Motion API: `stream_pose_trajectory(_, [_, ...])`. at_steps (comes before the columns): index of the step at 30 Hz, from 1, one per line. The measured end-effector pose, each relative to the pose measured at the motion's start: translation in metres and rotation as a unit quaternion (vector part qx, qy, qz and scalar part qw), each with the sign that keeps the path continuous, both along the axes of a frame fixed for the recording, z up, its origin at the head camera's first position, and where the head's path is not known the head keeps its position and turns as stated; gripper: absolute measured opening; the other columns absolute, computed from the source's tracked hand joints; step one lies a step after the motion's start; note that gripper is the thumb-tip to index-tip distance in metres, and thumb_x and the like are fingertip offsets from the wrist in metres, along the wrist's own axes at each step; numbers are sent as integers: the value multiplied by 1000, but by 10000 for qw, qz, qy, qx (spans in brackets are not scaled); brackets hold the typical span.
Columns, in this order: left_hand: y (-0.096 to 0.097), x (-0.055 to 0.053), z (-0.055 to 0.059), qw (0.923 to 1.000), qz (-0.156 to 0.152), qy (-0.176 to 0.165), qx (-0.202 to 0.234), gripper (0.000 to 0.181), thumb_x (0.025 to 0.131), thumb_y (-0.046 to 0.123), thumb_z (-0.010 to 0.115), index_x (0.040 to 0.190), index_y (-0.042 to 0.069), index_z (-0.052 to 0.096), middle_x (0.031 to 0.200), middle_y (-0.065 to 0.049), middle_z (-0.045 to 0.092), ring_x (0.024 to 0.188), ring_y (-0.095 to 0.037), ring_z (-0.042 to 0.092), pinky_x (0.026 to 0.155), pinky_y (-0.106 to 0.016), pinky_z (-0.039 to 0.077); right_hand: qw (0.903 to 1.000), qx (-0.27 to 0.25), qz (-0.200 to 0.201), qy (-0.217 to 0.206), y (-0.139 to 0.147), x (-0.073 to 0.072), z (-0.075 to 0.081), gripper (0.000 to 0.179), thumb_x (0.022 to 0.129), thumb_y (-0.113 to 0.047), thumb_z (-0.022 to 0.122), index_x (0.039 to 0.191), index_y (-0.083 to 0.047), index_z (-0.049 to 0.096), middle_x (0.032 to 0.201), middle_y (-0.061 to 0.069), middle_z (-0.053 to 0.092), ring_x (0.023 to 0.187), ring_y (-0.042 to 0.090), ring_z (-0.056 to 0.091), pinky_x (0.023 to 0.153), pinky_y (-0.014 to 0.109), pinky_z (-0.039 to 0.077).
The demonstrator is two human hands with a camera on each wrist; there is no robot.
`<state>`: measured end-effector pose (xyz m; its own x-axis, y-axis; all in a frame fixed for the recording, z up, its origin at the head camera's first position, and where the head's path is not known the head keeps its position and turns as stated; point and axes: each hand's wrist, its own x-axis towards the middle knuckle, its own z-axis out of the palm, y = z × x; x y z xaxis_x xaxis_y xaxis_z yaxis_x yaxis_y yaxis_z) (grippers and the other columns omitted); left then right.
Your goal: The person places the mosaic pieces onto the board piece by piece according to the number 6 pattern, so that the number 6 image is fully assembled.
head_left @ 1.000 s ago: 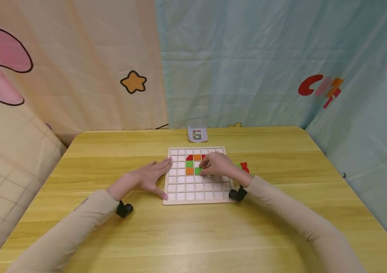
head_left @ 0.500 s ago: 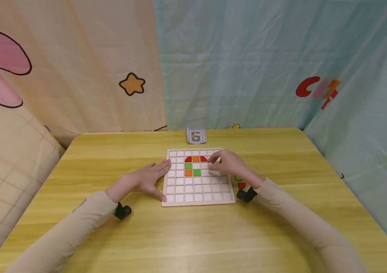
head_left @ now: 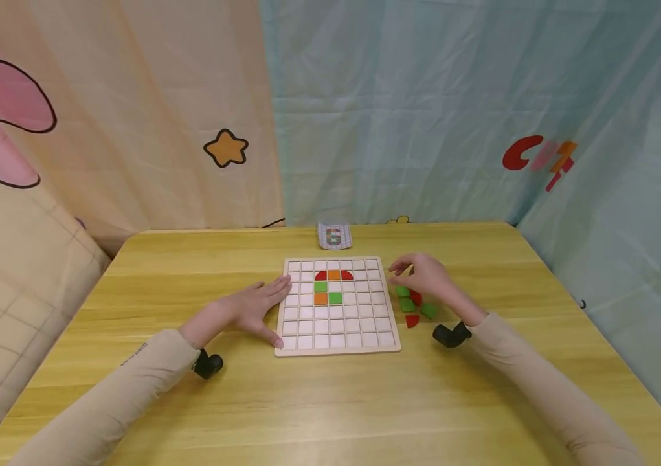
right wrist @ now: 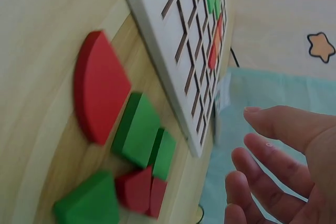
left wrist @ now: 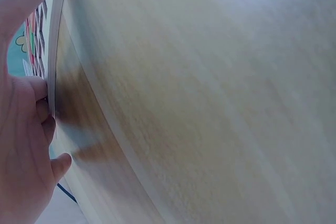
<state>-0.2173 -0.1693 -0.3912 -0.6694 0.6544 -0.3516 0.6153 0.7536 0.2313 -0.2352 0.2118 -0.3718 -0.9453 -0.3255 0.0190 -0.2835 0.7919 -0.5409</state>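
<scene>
A white grid board (head_left: 338, 353) lies on the table with a few tiles in its cells. Its upper part holds an orange square (head_left: 333, 275) between two red quarter-round tiles, then green (head_left: 321, 287) and orange squares below. My left hand (head_left: 254, 312) rests along the board's left edge, fingers spread and thumb at the lower corner. Off the right edge, my right hand (head_left: 426, 277) hovers above loose tiles, thumb and fingers apart and holding nothing. Those loose tiles include green squares (right wrist: 137, 129) and red quarter-round tiles (right wrist: 100, 90).
Behind the board lies a small card (head_left: 334, 237) printed with a coloured grid pattern. The wooden table (head_left: 330, 408) reaches back to printed curtains (head_left: 394, 129). A dark camera mount (head_left: 451, 334) sits at the right wrist, another (head_left: 208, 364) at the left.
My right hand has moved right, off the board's middle to the loose tiles, uncovering the tiles in the cells. The left hand keeps its place on the board's edge.
</scene>
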Motion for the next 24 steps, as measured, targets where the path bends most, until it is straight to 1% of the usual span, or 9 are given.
stream_pose_trajectory(2, [1,0,0,10000,-19,-1,-12,122,72,74,63,154,4,6,163,-12,-4,151,-27,1,121,-53,10,9999,-1,-98,-27,8,3,-1,27,88,-25,70,108,-6,72,96,7,71,80,19,62,71,33,51])
stream_pose_trajectory(6, [2,1,-1,10000,-40,3,5,122,73,74,63,154,4,6,163,-12,-4,151,-27,1,121,-53,10,9995,53,-325,-29,23,6,-4,29,88,-25,70,109,-5,72,95,7,71,79,20,62,67,30,50])
stream_pose_trajectory(9, [3,2,0,10000,-14,4,8,121,73,73,64,154,3,7,163,-12,-3,151,-27,1,121,-53,10,9992,108,-396,-2,31,8,-6,29,87,-24,70,108,-4,72,92,8,71,80,21,62,65,29,48])
stream_pose_trajectory(12, [3,3,1,10000,-3,-8,-13,122,73,73,64,154,3,7,163,-13,-3,151,-27,1,121,-53,11,9988,165,-453,-42,37,9,-9,29,86,-23,71,107,-3,72,89,8,71,80,21,63,66,29,48])
stream_pose_trajectory(18, [2,4,1,10000,0,-34,57,121,73,71,65,154,2,8,163,-14,-2,151,-28,2,120,-54,11,9971,377,-611,-251,43,8,-16,30,85,-26,72,107,-6,72,89,6,71,80,18,62,68,28,47])
stream_pose_trajectory(24, [0,3,1,10000,-3,19,54,120,74,71,65,154,2,8,163,-14,-1,151,-28,2,120,-53,12,9962,367,-677,-414,44,8,-19,30,86,-27,72,107,-6,71,92,7,71,82,17,63,69,29,48])
